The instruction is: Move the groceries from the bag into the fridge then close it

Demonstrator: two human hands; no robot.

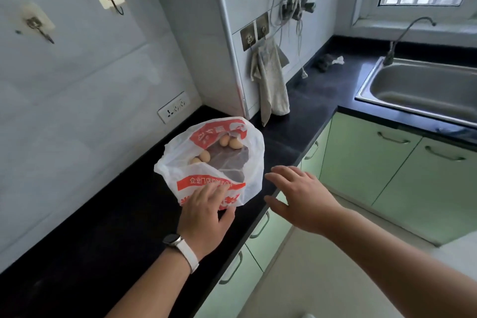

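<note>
A white plastic bag [253,162] with red print lies open on the black counter [103,214]. Inside it I see several brown eggs [233,142] along the far and left side. My left hand [206,214], with a watch on the wrist, rests on the bag's near edge, fingers fairly straight on the plastic. To the right of the bag my right hand [302,196] hovers over the counter's front edge, fingers spread and holding nothing. No fridge is in view.
A steel sink [423,88] with a tap sits at the far right. A cloth [271,80] hangs from a wall hook behind the bag. Green cabinet doors [366,162] run below the counter. Wall sockets and hooks are on the left wall.
</note>
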